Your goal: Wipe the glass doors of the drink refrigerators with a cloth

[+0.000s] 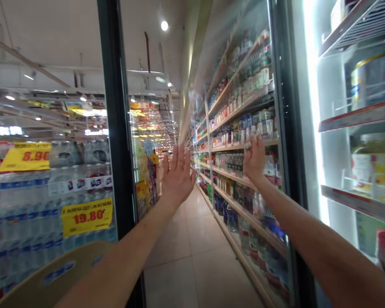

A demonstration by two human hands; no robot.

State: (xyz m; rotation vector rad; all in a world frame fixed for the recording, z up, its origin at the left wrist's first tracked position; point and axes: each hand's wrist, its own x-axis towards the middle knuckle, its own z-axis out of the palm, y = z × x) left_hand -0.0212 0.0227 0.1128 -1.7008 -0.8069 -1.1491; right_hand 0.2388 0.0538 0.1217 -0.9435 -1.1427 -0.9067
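An open glass cooler door with a dark frame stands in front of me. My left hand lies flat toward its glass, fingers stretched upward and slightly spread, holding nothing. Farther right, my right hand is raised at the same pane, its fingers partly curled. A small whitish bit shows at those fingertips, too blurred to name. Behind the glass, shelves of bottles and cans appear, some of it possibly reflection. The palms are hidden, so I cannot tell how firmly either hand touches.
On the right is the lit cooler interior with wire shelves and yellow-labelled bottles. Packs of bottled water with yellow price signs are stacked at left. A tan basket with a handle slot is at lower left. Tiled floor runs along the aisle.
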